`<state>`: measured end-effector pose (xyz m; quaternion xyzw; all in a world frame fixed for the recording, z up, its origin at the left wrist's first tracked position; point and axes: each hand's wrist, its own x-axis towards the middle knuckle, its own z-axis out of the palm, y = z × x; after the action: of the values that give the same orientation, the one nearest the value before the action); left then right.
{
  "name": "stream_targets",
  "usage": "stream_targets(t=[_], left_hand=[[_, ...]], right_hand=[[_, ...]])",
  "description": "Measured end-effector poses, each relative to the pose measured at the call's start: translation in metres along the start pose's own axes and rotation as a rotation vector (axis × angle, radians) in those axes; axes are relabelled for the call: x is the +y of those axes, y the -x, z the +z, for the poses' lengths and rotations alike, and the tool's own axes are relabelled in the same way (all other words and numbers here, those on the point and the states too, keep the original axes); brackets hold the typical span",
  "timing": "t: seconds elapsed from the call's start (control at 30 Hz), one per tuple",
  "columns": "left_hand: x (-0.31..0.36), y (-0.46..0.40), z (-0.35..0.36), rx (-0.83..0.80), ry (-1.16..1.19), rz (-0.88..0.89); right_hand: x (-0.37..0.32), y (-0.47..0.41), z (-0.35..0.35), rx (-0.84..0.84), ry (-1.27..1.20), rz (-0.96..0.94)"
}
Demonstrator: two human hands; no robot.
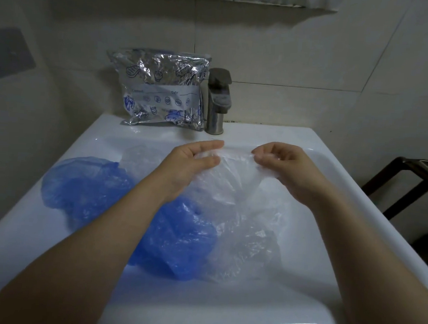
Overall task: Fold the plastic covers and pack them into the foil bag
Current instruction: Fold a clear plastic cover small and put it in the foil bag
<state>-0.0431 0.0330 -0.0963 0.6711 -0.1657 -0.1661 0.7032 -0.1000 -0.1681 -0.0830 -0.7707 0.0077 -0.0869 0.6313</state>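
A clear plastic cover (232, 178) is stretched between my two hands above the white sink. My left hand (193, 163) pinches its upper left edge and my right hand (285, 166) pinches its upper right edge. Below it, in the basin, lie two crumpled blue covers (86, 186) (180, 237) and another clear cover (247, 254). A further clear cover (140, 155) lies behind my left hand. The silver foil bag (162, 91), printed with blue seafood drawings, stands upright on the sink's back ledge against the wall.
A metal faucet (218, 99) stands just right of the foil bag. The sink (334, 219) rim surrounds the covers. Tiled wall lies behind. A dark wooden frame (407, 183) stands to the right of the sink.
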Motion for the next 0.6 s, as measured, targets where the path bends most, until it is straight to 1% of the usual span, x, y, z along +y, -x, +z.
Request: stream_targets(t=[0.1,0.17,0.23,0.3,0.37,0.5,0.6], left_hand=[[0.004,0.001,-0.002,-0.036,-0.013,0.01],[0.005,0.001,-0.004,-0.053,-0.109,0.012],[0.005,0.001,-0.006,-0.015,-0.283,0.021],[0.005,0.0,-0.004,0.063,-0.383,0.053],[0.005,0.0,-0.005,0.087,-0.394,0.083],[0.004,0.002,-0.01,-0.006,-0.359,0.086],[0.004,0.003,-0.012,-0.048,-0.29,0.088]], right_hand=[[-0.001,0.0,-0.003,0.058,0.176,-0.068],[-0.001,-0.001,-0.002,0.112,0.27,-0.098],[0.0,0.0,-0.002,0.111,0.355,-0.108],[0.002,-0.001,-0.002,0.068,0.382,-0.101],[0.004,0.0,-0.004,0.023,0.319,-0.056],[0.012,0.001,-0.013,-0.162,0.075,0.157],[0.017,0.001,-0.021,-0.206,-0.089,0.253]])
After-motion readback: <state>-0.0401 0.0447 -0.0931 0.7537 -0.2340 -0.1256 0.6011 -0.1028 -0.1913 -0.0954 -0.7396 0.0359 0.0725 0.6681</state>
